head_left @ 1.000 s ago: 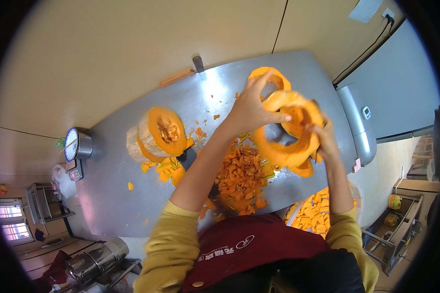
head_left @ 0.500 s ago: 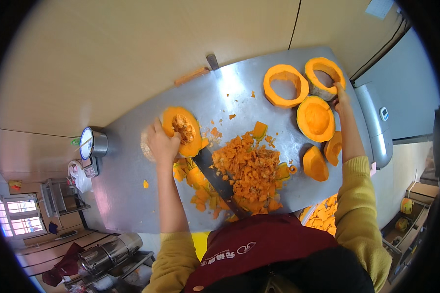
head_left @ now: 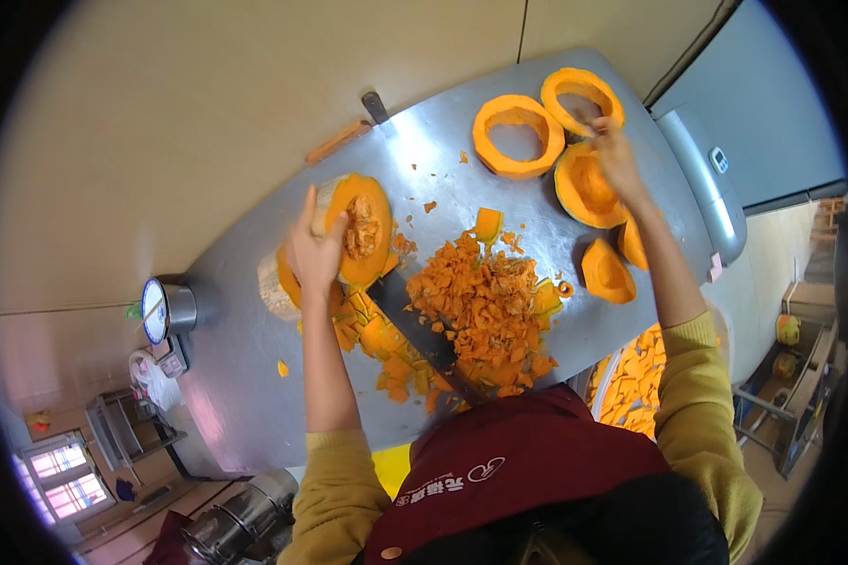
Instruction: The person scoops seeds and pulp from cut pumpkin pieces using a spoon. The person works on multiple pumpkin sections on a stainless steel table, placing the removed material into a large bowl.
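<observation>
My left hand (head_left: pixel 313 247) is closed on a pumpkin half (head_left: pixel 372 250) at the left of the table, its seedy cut face turned up and to the right. Another pumpkin piece (head_left: pixel 275 290) lies partly behind that wrist. At the far right, my right hand (head_left: pixel 614 155) is smeared by motion above a bowl-shaped pumpkin piece (head_left: pixel 575 188); its fingers cannot be made out. A hollow pumpkin ring (head_left: pixel 586 87) lies just beyond it, with a second pumpkin ring (head_left: pixel 485 141) to its left. A broad dark cleaver (head_left: pixel 413 325) lies between both hands, handle towards my apron.
Orange pumpkin scraps (head_left: pixel 476 301) are heaped mid-table, with cut pieces (head_left: pixel 383 341) left of the cleaver. A curved pumpkin wedge (head_left: pixel 605 273) lies at right. Below the near edge stands a tub of pumpkin chunks (head_left: pixel 633 384). A metal pot (head_left: pixel 181 309) stands at the left edge.
My right hand has come away from the far right pumpkin ring, back towards me and left. My left hand still holds the pumpkin half, now tipped more upright. The whole view has shifted.
</observation>
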`<action>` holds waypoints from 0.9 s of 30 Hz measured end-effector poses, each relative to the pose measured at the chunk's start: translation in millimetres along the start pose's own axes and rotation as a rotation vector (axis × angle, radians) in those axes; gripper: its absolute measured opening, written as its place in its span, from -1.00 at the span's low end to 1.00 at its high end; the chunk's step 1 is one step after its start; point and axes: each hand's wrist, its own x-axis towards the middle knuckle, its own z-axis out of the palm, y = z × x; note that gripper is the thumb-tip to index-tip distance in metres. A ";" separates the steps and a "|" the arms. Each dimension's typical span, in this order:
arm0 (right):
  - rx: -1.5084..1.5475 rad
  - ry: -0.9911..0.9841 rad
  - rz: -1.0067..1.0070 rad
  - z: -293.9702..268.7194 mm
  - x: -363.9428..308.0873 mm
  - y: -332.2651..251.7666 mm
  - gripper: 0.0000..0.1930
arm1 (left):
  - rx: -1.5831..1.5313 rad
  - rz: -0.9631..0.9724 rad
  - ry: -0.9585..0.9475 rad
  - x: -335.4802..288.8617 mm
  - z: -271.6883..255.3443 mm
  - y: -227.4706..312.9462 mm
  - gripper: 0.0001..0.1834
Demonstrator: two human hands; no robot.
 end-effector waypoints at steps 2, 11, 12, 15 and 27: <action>0.123 -0.282 -0.035 36.9 -36.2 -45.8 -0.57 | -0.065 0.085 0.054 10.9 10.6 5.4 -0.34; -0.541 -0.192 -0.369 193.8 -43.6 -110.4 -0.85 | 0.001 0.054 -0.270 57.7 59.3 58.4 -0.32; -0.575 -0.121 -0.463 197.1 -33.8 -104.7 -0.86 | 0.007 0.072 -0.298 62.8 63.8 63.8 -0.33; -0.760 -0.147 -0.450 198.7 -15.1 -85.3 -0.85 | 0.017 0.110 -0.341 72.7 75.4 72.9 -0.34; -0.173 -0.759 0.237 198.7 -74.2 -96.5 -0.73 | -0.087 0.256 -0.117 27.7 93.5 60.1 -0.41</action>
